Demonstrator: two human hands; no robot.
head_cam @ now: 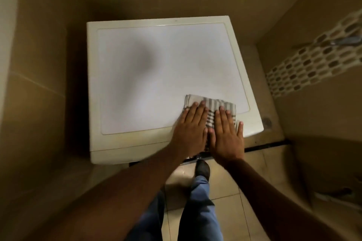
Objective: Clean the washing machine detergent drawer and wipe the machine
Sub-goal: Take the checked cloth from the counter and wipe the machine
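Note:
A cream washing machine fills the middle of the view, seen from above, with its flat white top facing me. A grey-and-white striped cloth lies folded on the top near the front right corner. My left hand and my right hand rest side by side, palms down and fingers flat, pressing on the cloth. The cloth's near part is hidden under both hands. The detergent drawer is not in sight.
Beige tiled walls close in on the left and behind the machine. A mosaic tile band runs along the right wall. My blue trouser legs and a dark shoe stand on the pale floor tiles in front of the machine.

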